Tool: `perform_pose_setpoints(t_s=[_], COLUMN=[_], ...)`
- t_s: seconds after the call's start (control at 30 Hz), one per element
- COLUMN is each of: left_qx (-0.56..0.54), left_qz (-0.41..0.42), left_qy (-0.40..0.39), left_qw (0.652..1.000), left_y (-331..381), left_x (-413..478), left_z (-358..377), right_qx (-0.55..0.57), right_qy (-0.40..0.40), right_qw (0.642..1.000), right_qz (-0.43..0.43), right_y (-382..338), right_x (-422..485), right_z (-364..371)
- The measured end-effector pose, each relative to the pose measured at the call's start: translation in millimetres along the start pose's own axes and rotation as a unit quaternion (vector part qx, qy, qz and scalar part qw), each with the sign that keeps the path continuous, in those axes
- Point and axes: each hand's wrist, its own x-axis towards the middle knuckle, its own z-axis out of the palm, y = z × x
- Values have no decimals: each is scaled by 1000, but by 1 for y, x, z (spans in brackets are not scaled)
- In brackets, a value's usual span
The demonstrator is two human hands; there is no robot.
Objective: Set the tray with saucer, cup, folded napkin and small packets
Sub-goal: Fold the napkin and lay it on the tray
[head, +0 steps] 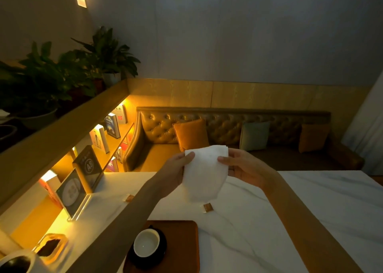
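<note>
A white napkin [204, 173] hangs in the air above the marble table [310, 210]. My left hand [176, 167] pinches its upper left corner and my right hand [242, 167] pinches its upper right edge. Below, a brown wooden tray [186, 250] lies at the table's near edge. On its left part stands a dark saucer [160, 258] with a white-lined cup [146, 244] in it. Two small brown packets lie on the table, one [207, 207] just under the napkin, the other [129, 198] farther left.
Acrylic sign stands [72, 191] and a clear holder [50, 247] line the table's left side beside a lit bookshelf. A tufted sofa [228, 131] with cushions runs behind the table. A white cup [16, 262] sits at the bottom left corner.
</note>
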Motion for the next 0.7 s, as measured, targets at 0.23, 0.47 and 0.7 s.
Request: perform_pose_setpoints(t_s=[0.23, 0.47, 0.7], left_qx=[103, 137, 157], left_qz=[152, 230, 280], left_qy=[-80, -127, -118], left_qw=[980, 955, 940], left_y=[43, 87, 97], left_x=[-24, -31, -28], left_z=[12, 40, 61], right_qx=[-113, -189, -277], right_qy=[71, 103, 167], right_qw=[963, 890, 835], right_qz=[-233, -403, -444], right_y=[-31, -66, -77], right_x=[-43, -72, -88], right_z=[1, 12, 3])
